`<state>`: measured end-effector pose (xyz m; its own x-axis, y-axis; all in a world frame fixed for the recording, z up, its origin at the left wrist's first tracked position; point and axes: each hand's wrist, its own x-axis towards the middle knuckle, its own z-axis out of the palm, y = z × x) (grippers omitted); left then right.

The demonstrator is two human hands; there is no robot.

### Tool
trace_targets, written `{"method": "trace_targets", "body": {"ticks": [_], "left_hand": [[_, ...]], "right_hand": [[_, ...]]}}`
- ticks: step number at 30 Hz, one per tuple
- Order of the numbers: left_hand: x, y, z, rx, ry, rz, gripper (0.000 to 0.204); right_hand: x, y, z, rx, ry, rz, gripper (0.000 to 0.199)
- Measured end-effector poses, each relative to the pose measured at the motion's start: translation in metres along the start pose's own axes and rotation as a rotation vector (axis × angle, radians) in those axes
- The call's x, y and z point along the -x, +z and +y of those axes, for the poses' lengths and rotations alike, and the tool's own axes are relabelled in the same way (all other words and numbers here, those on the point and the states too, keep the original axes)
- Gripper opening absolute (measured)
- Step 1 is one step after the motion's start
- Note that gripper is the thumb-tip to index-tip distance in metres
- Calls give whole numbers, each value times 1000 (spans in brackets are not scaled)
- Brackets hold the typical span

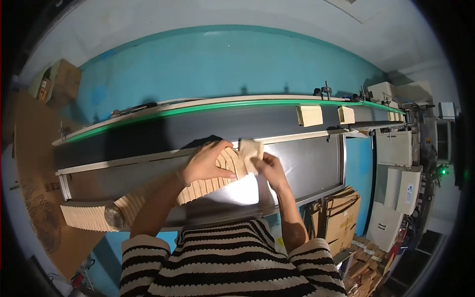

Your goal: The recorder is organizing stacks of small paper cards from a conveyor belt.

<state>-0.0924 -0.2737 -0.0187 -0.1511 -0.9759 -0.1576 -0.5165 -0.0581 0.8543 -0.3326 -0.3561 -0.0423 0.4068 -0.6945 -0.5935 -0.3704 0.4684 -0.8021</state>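
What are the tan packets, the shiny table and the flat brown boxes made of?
Tan packets: probably paper, matte, since they show little shine; a thin coating is possible. Table: likely bare metal, smooth, because it's grey and glossy. Flat brown boxes: most likely cardboard, dull, judging by their stiff layers.

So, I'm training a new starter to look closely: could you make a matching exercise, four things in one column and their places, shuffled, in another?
Things:
1. Left grip
2. Right grip
3. Long green guide rail
4. Bundle of flattened brown cardboard

Places:
A. On a single tan packet
B. By the near right corner of the grey metal table
C. Around the long row of tan packets
D. Along the far side of the black conveyor belt

Pairs: 1-C, 2-A, 3-D, 4-B
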Motion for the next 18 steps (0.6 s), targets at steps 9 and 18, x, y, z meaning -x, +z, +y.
{"method": "trace_targets", "body": {"ticks": [9,18], "left_hand": [[12,-4,5,-17,59,37,82],[20,-4,-4,56,2,-12,85]], "right_hand": [[14,60,-13,241,-270,99,60],[-40,23,-14,-323,-92,171,41]]}}
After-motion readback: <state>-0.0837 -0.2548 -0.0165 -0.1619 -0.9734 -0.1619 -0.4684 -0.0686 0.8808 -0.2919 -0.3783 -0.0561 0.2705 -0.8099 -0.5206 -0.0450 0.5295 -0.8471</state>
